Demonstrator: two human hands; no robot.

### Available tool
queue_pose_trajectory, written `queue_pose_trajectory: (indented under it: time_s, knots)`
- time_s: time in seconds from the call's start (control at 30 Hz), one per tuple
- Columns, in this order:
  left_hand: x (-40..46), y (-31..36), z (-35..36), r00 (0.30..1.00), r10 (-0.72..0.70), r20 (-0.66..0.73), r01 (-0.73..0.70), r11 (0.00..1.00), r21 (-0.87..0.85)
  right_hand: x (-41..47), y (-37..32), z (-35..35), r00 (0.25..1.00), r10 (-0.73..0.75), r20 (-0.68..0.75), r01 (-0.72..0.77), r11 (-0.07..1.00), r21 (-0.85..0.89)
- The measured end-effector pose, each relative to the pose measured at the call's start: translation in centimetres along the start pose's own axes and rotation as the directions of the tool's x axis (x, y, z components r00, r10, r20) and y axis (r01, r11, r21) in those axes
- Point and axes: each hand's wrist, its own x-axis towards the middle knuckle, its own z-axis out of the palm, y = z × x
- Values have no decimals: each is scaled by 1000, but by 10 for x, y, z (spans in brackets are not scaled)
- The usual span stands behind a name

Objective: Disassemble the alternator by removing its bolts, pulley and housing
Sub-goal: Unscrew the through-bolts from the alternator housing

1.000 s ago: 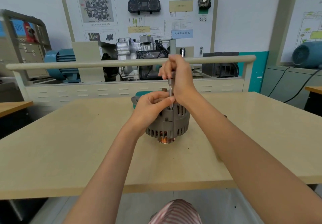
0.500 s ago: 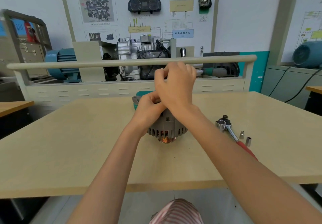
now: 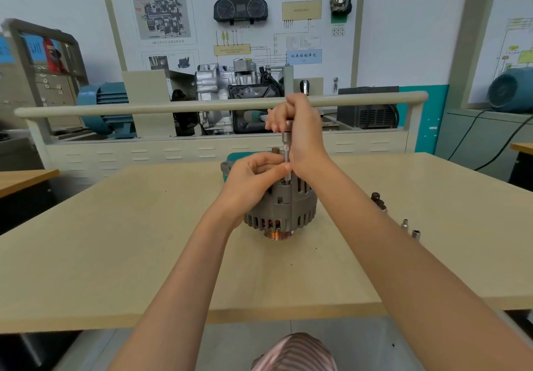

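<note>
A grey alternator [image 3: 284,210] stands on the beige table [image 3: 115,240], pulley [image 3: 278,235] down with copper showing at its base. A slim metal socket driver [image 3: 286,157] stands upright on the top of the housing. My right hand [image 3: 300,131] grips the driver's green handle from above. My left hand [image 3: 253,178] rests on the alternator's top, fingers pinching the lower shaft of the driver.
A ratchet head [image 3: 378,201] and two small sockets [image 3: 411,229] lie on the table to the right of my right forearm. A teal object [image 3: 236,157] lies behind the alternator. A beige rail [image 3: 144,108] and a training gearbox stand beyond the table.
My right hand turned the driver: half a second ago it was rolled over with the green handle pointing right; now the handle end points left and the shaft shows again.
</note>
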Motion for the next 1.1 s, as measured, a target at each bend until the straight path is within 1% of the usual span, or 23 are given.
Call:
queue_pose_trajectory:
  time_s: [0.07, 0.1, 0.13, 0.17, 0.2, 0.23, 0.27, 0.3, 0.4, 0.43, 0.5, 0.53, 0.6, 0.63, 0.7, 0.77, 0.9, 0.93, 0.97, 1.0, 1.03, 1.07, 1.1]
  knots:
    - [0, -1, 0, 1000, 22, 7, -22, 1000, 13, -9, 4, 4, 981, -181, -71, 156, 951, -266]
    - [-1, -1, 1, 999, 31, 7, -31, 999, 13, -14, 6, 4, 947, -318, -54, 254, 840, -480]
    - [-1, -1, 1, 999, 34, -2, -34, 999, 16, -18, 9, 4, 902, -432, 0, 299, 624, -722]
    - [-1, -2, 1, 999, 29, -21, -28, 999, 25, -22, 11, 5, 877, -477, 58, 246, 341, -907]
    - [-1, -2, 1, 999, 17, -40, -15, 999, 38, -26, 13, 7, 877, -474, 84, 141, 87, -986]
    - [0, -3, 0, 999, 10, -51, -8, 999, 44, -28, 13, 11, 887, -455, 81, 59, -63, -996]
    - [0, -3, 0, 998, 10, -56, -7, 999, 43, -29, 11, 15, 897, -435, 75, 28, -114, -993]
    - [1, -4, 0, 998, 16, -56, -13, 999, 43, -29, 8, 19, 900, -429, 73, 32, -102, -994]
    - [-3, -1, 1, 999, 26, -31, -24, 998, 50, -21, 7, 20, 899, -435, 51, 81, 51, -995]
    - [-4, 0, 1, 999, 33, -14, -32, 998, 48, -18, 7, 19, 894, -446, 48, 119, 131, -984]
    - [-5, 1, 1, 998, 57, 22, -57, 998, 36, -14, 4, 14, 895, -446, 26, 224, 397, -890]
    - [-4, 2, 2, 997, 61, 42, -63, 997, 34, -12, 4, 11, 906, -423, -1, 259, 556, -790]
    - [-2, 0, 2, 997, 57, 55, -60, 997, 44, -7, 1, 6, 958, -276, -74, 203, 838, -506]
    - [-2, -1, 2, 997, 59, 54, -61, 997, 50, -4, -1, 3, 982, -173, -80, 137, 933, -334]
    - [-1, -2, 2, 997, 67, 49, -68, 997, 34, 1, -3, -1, 1000, -4, -14, 4, 1000, -28]
    - [-1, -2, 0, 997, 63, 42, -64, 998, 20, 4, -3, -3, 998, 47, 49, -53, 989, 138]
    - [0, -4, 0, 999, 44, 5, -44, 999, 24, 1, -1, -1, 1000, 8, -8, -7, 992, 123]
    - [-1, -3, 1, 999, 45, -2, -45, 999, 25, -2, 0, 0, 999, -14, -44, 17, 998, 63]
    - [-1, -4, 1, 999, 51, 2, -52, 998, 23, -6, 1, 1, 994, -76, -74, 72, 996, -57]
    - [-2, -4, 2, 998, 56, 9, -56, 998, 19, -10, 3, 3, 979, -183, -90, 153, 950, -273]
    - [-2, -5, 1, 998, 65, 8, -65, 998, 19, -13, 5, 4, 949, -308, -63, 222, 799, -559]
    - [-2, -5, 1, 998, 61, -10, -60, 998, 21, -16, 9, 6, 918, -396, 0, 228, 531, -816]
    - [-2, -6, 1, 998, 47, -30, -46, 998, 33, -20, 11, 9, 902, -426, 64, 174, 223, -959]
